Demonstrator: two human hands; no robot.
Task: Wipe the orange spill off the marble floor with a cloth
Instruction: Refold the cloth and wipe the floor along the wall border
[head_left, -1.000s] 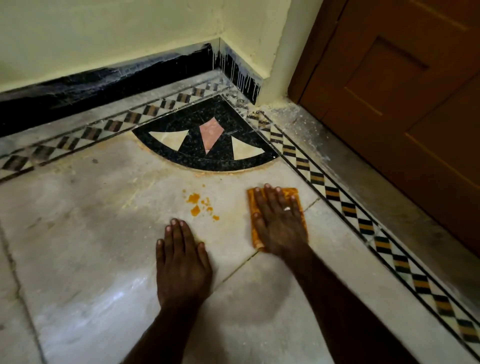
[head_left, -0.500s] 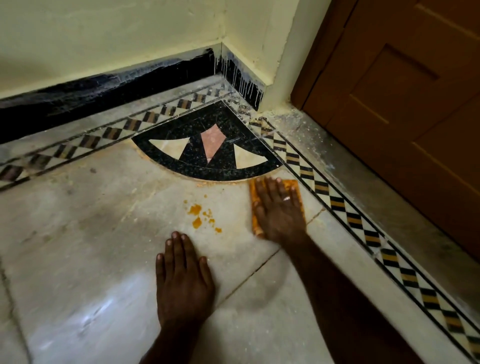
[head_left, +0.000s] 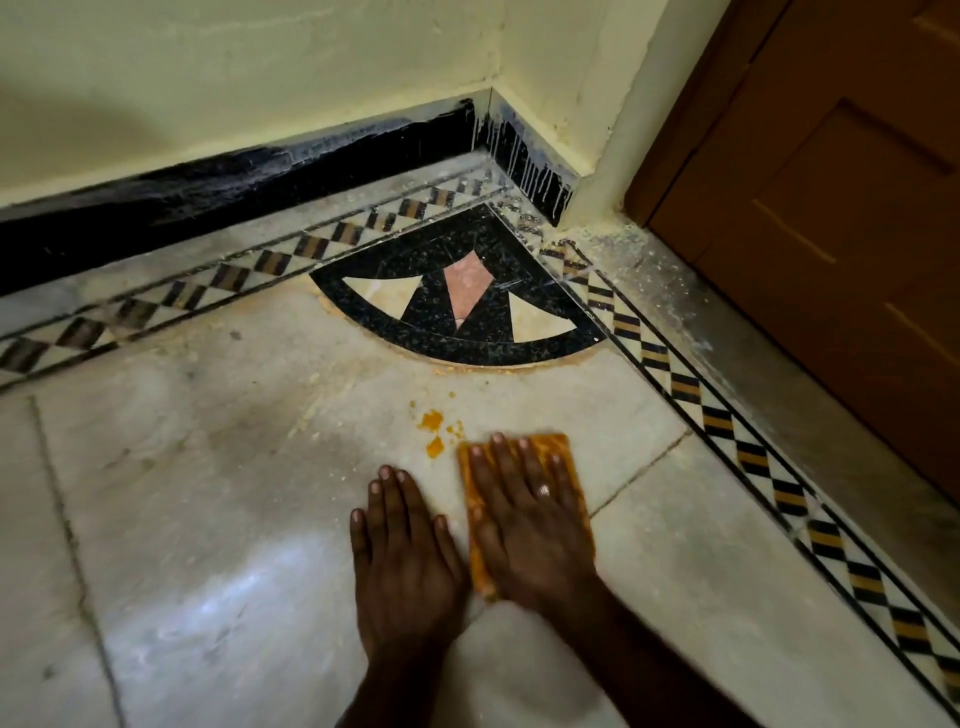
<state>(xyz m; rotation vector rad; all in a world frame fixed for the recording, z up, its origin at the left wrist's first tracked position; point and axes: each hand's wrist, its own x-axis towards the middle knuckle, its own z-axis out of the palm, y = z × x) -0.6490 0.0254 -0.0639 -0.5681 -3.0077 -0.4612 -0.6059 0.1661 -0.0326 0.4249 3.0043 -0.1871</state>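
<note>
"Slid left, has it?"
"Yes. Fingers (head_left: 503, 470) of the right hand (head_left: 530, 530), spread flat, are pressing the orange cloth (head_left: 558, 449) just beside the orange spill (head_left: 432, 422) on the marble floor (head_left: 208, 493)."
"Handling?"
"Likely soft, limp, gliding easily — pressing its middle is suiting it. Left hand (head_left: 405, 561) is lying flat, holding nothing."

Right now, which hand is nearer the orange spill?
Right. The right hand, flat on the cloth, has its fingertips just right of the spill; the left hand rests on the floor nearer the camera, slightly farther.
</note>
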